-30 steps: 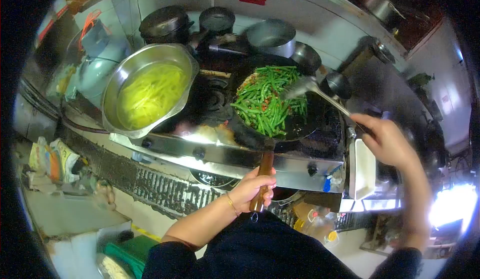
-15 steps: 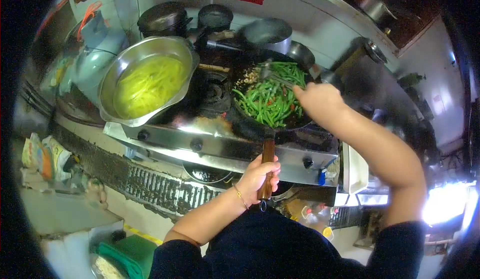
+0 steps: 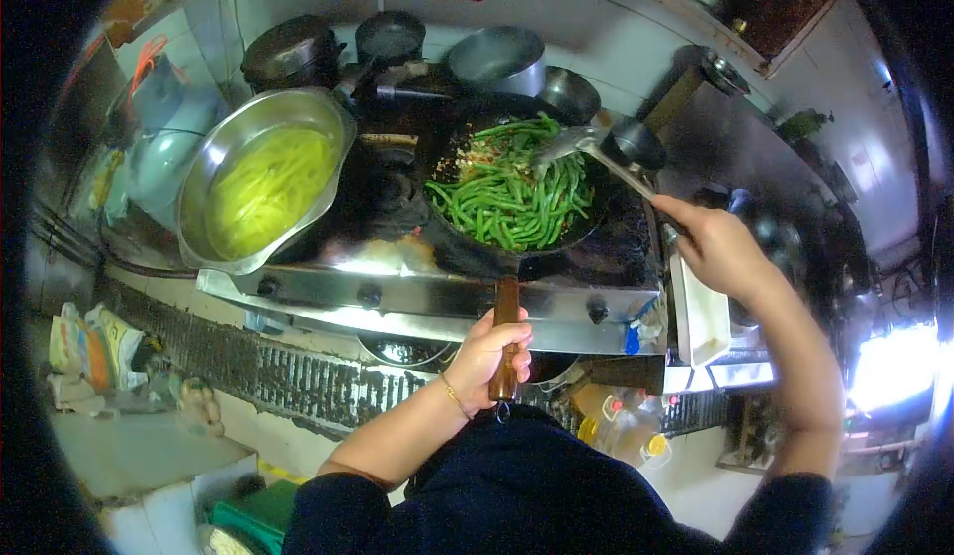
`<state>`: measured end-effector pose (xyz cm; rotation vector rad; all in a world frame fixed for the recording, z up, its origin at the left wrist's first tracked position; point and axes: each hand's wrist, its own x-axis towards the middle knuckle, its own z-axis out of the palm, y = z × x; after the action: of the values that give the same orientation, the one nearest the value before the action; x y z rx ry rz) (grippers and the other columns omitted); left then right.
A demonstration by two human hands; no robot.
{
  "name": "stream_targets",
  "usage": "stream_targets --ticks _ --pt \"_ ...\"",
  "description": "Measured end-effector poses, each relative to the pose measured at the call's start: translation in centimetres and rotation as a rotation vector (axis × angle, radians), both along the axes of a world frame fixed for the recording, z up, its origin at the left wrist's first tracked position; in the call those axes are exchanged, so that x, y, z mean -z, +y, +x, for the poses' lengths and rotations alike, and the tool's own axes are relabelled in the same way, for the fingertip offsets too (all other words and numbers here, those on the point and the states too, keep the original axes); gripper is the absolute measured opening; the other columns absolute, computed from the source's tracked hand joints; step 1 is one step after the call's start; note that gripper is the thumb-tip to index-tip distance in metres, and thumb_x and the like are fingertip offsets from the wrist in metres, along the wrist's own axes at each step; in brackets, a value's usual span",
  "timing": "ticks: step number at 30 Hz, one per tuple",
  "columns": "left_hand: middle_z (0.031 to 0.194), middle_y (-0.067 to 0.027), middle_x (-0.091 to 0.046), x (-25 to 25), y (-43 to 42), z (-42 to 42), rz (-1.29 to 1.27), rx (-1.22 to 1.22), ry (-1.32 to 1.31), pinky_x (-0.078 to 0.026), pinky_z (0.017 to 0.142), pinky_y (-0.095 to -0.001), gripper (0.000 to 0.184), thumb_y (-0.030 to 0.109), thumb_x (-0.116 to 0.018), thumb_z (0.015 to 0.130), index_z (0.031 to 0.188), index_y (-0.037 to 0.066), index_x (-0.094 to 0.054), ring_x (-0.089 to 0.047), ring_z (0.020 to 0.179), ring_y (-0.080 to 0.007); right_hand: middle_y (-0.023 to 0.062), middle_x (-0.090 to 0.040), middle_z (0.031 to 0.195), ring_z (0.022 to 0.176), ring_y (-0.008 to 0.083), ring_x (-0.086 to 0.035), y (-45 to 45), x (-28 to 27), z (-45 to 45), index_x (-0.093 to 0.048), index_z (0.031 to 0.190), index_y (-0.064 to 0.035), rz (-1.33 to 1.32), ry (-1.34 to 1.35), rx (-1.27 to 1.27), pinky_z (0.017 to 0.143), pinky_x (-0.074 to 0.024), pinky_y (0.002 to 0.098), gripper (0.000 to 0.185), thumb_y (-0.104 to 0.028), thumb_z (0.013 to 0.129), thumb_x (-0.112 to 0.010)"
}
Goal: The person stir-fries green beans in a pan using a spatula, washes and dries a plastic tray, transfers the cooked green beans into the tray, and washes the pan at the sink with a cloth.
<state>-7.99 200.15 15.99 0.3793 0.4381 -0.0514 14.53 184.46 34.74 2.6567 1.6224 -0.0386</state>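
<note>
My left hand is wrapped round the wooden handle of a dark wok that sits on the stove. Green beans fill most of the wok, with chopped bits of garlic and red pieces at their upper left. Closed on a metal spatula, my right hand is to the right of the wok. The spatula's blade rests at the upper right of the beans, partly blurred. To the left on the stove stands a large metal basin holding yellow-green strips in liquid.
Dark pots and a grey pan stand along the back wall. A white tray lies right of the stove. Oil bottles are on the floor below. A gas cylinder stands at far left.
My right hand has drawn back right and down, pulling the spatula toward the wok's right side. The view has shifted, and my left hand still grips the handle.
</note>
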Motion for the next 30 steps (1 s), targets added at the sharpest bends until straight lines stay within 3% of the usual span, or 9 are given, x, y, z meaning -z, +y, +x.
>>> stream_targets --ticks 4,7,14,17,24,26,30 --pt "0.076 -0.0028 -0.05 0.0 -0.1 0.1 -0.026 -0.002 -0.012 -0.044 0.045 -0.0288 0.028 0.008 -0.062 0.085 0.106 0.014 -0.045 -0.051 0.052 -0.0127 0.0241 -0.063 0.1 0.091 0.0411 -0.061 -2.0 -2.4 -0.6 -0.053 0.125 -0.0064 0.013 0.145 0.063 0.082 -0.0484 0.0463 0.048 -0.001 0.077 -0.056" --pt "0.076 -0.0027 -0.05 0.2 -0.1 0.2 -0.024 0.007 -0.017 -0.043 0.045 -0.0292 0.028 0.008 -0.062 0.085 0.106 0.014 -0.045 -0.051 0.053 -0.0129 0.0227 -0.063 0.103 0.093 0.0408 -0.061 -3.0 -4.0 -1.2 -0.054 0.124 -0.0065 0.009 0.112 0.01 0.083 -0.0482 0.0462 0.049 -0.001 0.076 -0.057" --pt "0.076 -0.0029 -0.049 0.1 0.6 0.1 -0.032 0.067 -0.026 -0.043 0.045 -0.0307 0.027 0.008 -0.061 0.086 0.107 0.014 -0.045 -0.05 0.052 -0.0138 0.0185 -0.067 0.092 0.088 0.0386 -0.063 -2.3 -9.2 -2.6 -0.061 0.116 -0.0093 -0.236 0.062 -0.01 0.079 -0.0498 0.0457 0.042 -0.003 0.075 -0.059" --pt "0.076 -0.0033 -0.049 0.2 0.8 0.0 -0.045 0.097 -0.028 -0.043 0.045 -0.0312 0.026 0.008 -0.06 0.087 0.107 0.015 -0.045 -0.05 0.051 -0.0139 0.0209 -0.066 0.092 0.088 0.039 -0.063 -0.9 -5.3 -0.7 -0.059 0.119 -0.0092 -0.333 0.136 -0.044 0.079 -0.0499 0.0462 0.043 -0.004 0.076 -0.058" --pt "0.077 -0.0044 -0.05 -0.2 0.7 -0.6 -0.043 0.138 0.027 -0.044 0.043 -0.0323 0.028 0.006 -0.061 0.087 0.107 0.016 -0.045 -0.051 0.051 -0.0143 0.0257 -0.063 0.098 0.092 0.0409 -0.061 0.1 9.9 0.5 -0.05 0.132 -0.0098 0.139 0.43 0.077 0.083 -0.0489 0.0462 0.05 -0.009 0.082 -0.055" --pt "0.077 -0.0044 -0.05 -0.2 0.9 -0.3 -0.027 0.126 0.024 -0.044 0.043 -0.0322 0.027 0.007 -0.061 0.087 0.107 0.016 -0.045 -0.051 0.051 -0.014 0.0241 -0.064 0.1 0.09 0.0373 -0.064 -0.1 9.9 0.1 -0.049 0.133 -0.0101 0.166 0.518 0.105 0.081 -0.05 0.0406 0.052 -0.008 0.082 -0.055" --pt "0.076 -0.0042 -0.052 0.0 0.7 -0.5 -0.013 0.097 0.023 -0.043 0.043 -0.0313 0.025 0.007 -0.06 0.087 0.107 0.014 -0.047 -0.05 0.049 -0.0131 0.0203 -0.064 0.109 0.094 0.0311 -0.065 -1.6 4.2 -0.8 -0.05 0.133 -0.0074 0.13 0.787 0.263 0.084 -0.0488 0.0352 0.052 -0.005 0.081 -0.055"
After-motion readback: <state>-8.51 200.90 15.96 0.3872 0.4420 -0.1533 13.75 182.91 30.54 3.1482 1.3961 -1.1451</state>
